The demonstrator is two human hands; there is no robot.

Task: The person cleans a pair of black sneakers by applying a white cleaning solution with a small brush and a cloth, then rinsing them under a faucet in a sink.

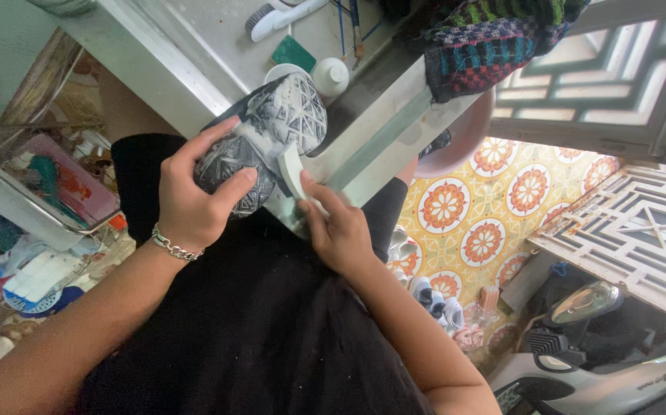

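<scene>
A small home workshop for cleaning shoes, by the look of it, set at the edge of a house. A metal-edged worktable (156, 61) runs across the far side, with a scrubbing brush (271, 15), thin paintbrushes (352, 27) and a small white bottle (331, 75) on it. To the left, a wire rack (18, 204) crowded with supplies. Down on the right, an orange flower-patterned tiled floor (486, 223) with pairs of shoes (433, 296) lined up, white lattice window grilles (632, 223), and a parked scooter (609, 361) close by.
</scene>
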